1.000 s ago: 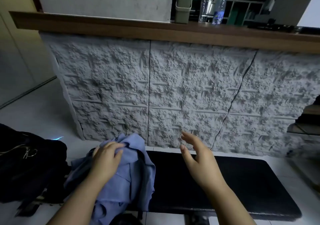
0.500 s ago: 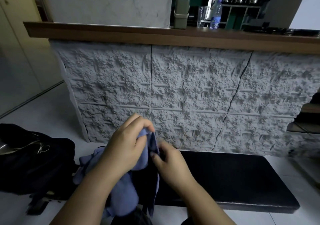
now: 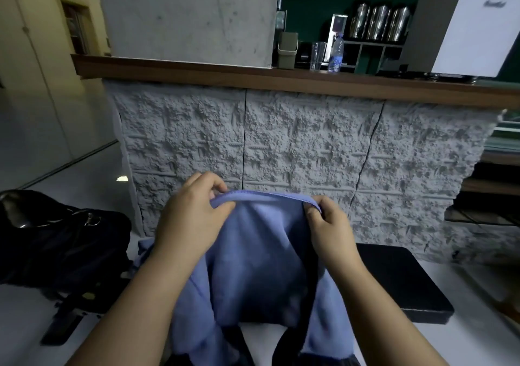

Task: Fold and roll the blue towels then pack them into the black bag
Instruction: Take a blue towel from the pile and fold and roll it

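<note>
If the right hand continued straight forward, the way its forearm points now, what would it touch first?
Probably the textured grey counter front. The right hand grips the blue towel by its top edge, opposite the left hand, and nothing else shows ahead of it. Depth is unclear, so the gap cannot be judged.

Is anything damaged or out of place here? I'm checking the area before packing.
The textured grey counter panel has a dark diagonal crack, and its right edge is broken and ragged. Both hands, left hand and right hand, hold the blue towel normally.
</note>
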{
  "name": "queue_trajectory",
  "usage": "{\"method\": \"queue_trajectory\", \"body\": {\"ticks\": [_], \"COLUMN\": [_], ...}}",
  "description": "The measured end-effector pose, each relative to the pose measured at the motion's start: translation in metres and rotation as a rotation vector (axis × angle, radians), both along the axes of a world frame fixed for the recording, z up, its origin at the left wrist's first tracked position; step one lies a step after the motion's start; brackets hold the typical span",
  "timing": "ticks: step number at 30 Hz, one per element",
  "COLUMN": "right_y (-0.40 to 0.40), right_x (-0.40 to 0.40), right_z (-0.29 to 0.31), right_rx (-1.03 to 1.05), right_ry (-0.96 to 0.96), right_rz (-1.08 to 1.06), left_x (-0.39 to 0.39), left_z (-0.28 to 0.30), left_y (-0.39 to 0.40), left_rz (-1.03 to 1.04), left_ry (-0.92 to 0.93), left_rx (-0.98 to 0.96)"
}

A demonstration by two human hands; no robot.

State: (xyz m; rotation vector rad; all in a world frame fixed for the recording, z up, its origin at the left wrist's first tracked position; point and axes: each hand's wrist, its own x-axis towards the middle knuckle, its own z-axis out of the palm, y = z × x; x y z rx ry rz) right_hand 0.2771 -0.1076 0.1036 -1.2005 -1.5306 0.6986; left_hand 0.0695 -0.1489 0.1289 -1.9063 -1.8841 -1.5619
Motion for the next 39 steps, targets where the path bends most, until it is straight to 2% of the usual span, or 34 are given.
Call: {"method": "queue_trajectory", "body": {"ticks": [3,5,9,11,15,17,21,25,27,33,36,39], "right_y": [-0.025,-0.04,-0.05,-0.054,-0.058,-0.056,-0.051,-0.043,-0.038,-0.038,-0.039,-0.047], "right_x": [0.003,-0.001,-0.017,-0.025,-0.03,-0.027,-0.016,0.003,0.012,0.012,-0.002,-0.013], "right_z": [0.018,0.033,0.046,0.046,0.049,0.05,0.05,0.054,0.052,0.045,0.042,0.043], "right_rx": [0.034,0.064,0.08,0.095,0.08,0.072,0.078,0.0,-0.045,-0.085,-0.074,-0.05], "right_ry": [0.094,0.088,-0.093,-0.096,-0.005,0.042,0.136,0.341,0.377,0.2,0.152,0.05], "right_rz": [0.076,0.224,0.421,0.457,0.349,0.286,0.156,0.058,0.048,-0.042,0.133,0.349], "left_x": [0.004,0.013,0.035,0.04,0.036,0.03,0.019,0.008,0.009,0.032,0.048,0.057], "left_z": [0.012,0.023,0.037,0.037,0.033,0.03,0.019,0.007,0.003,0.005,0.006,0.0], "left_y": [-0.018,-0.026,-0.035,-0.035,-0.03,-0.027,-0.027,-0.029,-0.03,-0.037,-0.043,-0.039], "left_rz": [0.055,0.02,-0.171,-0.272,-0.369,-0.337,-0.216,-0.115,-0.117,-0.146,-0.307,-0.443], "left_ry": [-0.069,-0.072,-0.012,0.017,-0.036,-0.065,0.078,0.186,0.181,-0.104,-0.083,-0.095], "left_rx": [-0.067,-0.019,0.042,0.008,-0.026,-0.064,-0.094,-0.219,-0.271,-0.164,-0.154,-0.253]}}
